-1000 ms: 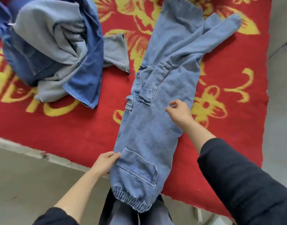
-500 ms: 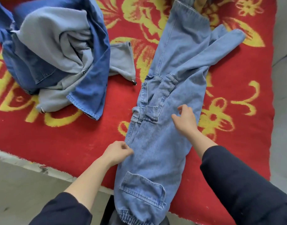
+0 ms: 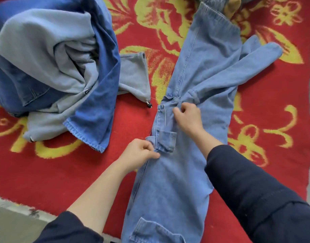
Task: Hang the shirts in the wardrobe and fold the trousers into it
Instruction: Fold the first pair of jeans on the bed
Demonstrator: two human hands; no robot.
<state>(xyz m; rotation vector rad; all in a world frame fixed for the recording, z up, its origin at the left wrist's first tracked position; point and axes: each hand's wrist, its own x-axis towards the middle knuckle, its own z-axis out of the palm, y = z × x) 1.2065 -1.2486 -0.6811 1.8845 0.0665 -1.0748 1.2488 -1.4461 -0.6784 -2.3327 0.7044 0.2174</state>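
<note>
1. Your trousers (image 3: 194, 172), light-blue denim, lie flat on the red blanket (image 3: 45, 172) with its yellow flower pattern, right of its middle.
2. Their long axis runs from the blanket's near edge toward its far edge and leans a little to the right as it goes away from you.
3. The near end, which carries a large patch pocket (image 3: 156, 232), crosses the near edge and runs out of view below.
4. The far end is a gathered elastic band (image 3: 215, 16) that points at the far edge. I cannot tell whether it is the waist or a cuff.
5. A narrower arm of the same denim (image 3: 259, 55) branches off about midway and points toward the far right corner.
6. Your left hand (image 3: 138, 153) pinches a small fold at the trousers' left side, just beside a small square pocket (image 3: 165, 139), with thumb and fingertips closed on the cloth.
7. Your right hand (image 3: 187, 118) is farther along the same garment. Its fingers are curled into a bunch of denim near where the arm branches off.
8. Both forearms come from dark sleeves, and the right one lies over the trousers.
9. A crumpled pile of clothes (image 3: 54, 67), in darker blue denim and pale grey-blue, sits on the blanket's left part, apart from the trousers. Its drawstring toggle (image 3: 148, 104) lies just beside their left side.
10. Grey floor (image 3: 10, 225) shows beyond the near edge.
</note>
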